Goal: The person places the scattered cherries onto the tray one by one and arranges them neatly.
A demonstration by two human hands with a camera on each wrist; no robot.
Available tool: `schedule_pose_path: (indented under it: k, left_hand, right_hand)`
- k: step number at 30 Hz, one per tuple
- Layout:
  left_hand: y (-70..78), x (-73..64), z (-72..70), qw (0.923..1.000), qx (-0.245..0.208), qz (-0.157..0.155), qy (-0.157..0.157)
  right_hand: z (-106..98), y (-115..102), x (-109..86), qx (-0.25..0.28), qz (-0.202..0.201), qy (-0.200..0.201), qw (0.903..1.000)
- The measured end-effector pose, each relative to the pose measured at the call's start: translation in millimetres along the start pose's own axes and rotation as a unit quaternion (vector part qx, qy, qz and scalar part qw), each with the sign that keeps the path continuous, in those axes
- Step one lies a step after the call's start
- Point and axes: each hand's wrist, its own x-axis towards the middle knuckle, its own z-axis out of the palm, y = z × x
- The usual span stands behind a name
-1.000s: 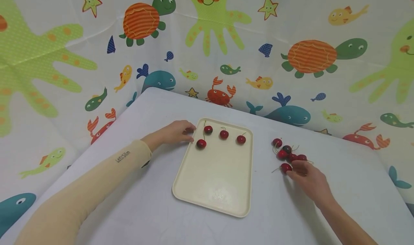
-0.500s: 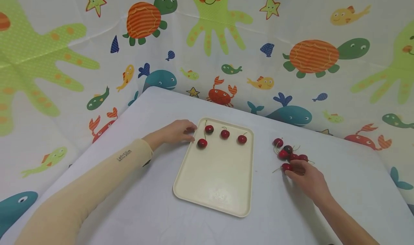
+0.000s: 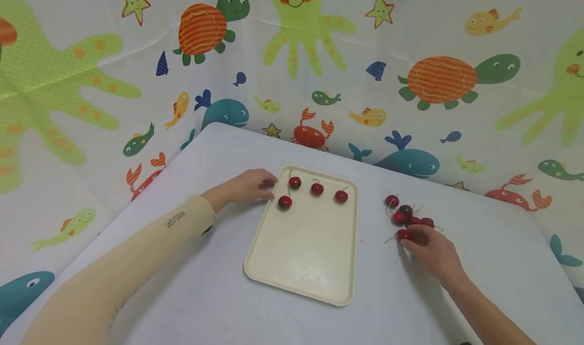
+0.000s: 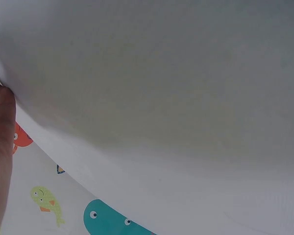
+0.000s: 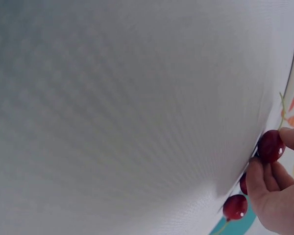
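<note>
The step in hand looks like picking up: at the head view's 4 o'clock, the right hand (image 3: 434, 252) pinches a cherry (image 3: 403, 235) between thumb and fingers. Five loose cherries (image 3: 399, 218) lie bunched close by, from its 11 round to its 2 o'clock, so the next move probably calls for a clean lift that leaves these neighbours undisturbed, then a pass toward 9 o'clock. On that side sits the tray (image 3: 303, 248), with four cherries (image 3: 317, 189) inside it between its 11 and 2 o'clock and a low raised rim to clear. From the tray's middle down to 6 o'clock its surface is bare, leaving ample room. A strip of plain counter (image 3: 371, 264) separates tray and bunch. At the tray's 10 o'clock the left hand (image 3: 250, 185) rests at the rim, thumb and fingers apart; how firmly it presses I cannot tell
</note>
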Motion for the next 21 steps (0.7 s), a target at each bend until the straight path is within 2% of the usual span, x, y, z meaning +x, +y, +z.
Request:
schedule_pose_path:
  k: [9, 16, 21]
  left_hand:
    - [1.1, -1.7, -0.1, 1.0, -0.007, 0.0, 0.001]
    - [1.8, -3.8, -0.2, 0.9999, -0.002, 0.012, 0.008]
    - [1.3, -3.1, -0.7, 1.0, -0.009, 0.002, 0.002]
  right_hand:
    - [0.2, -4.6, -1.0, 0.0, -0.012, 0.008, 0.9999]
    - [-0.5, -15.2, -1.3, 0.001, -0.015, 0.015, 0.9998]
    - [1.3, -25.0, -1.4, 0.011, -0.016, 0.025, 0.9995]
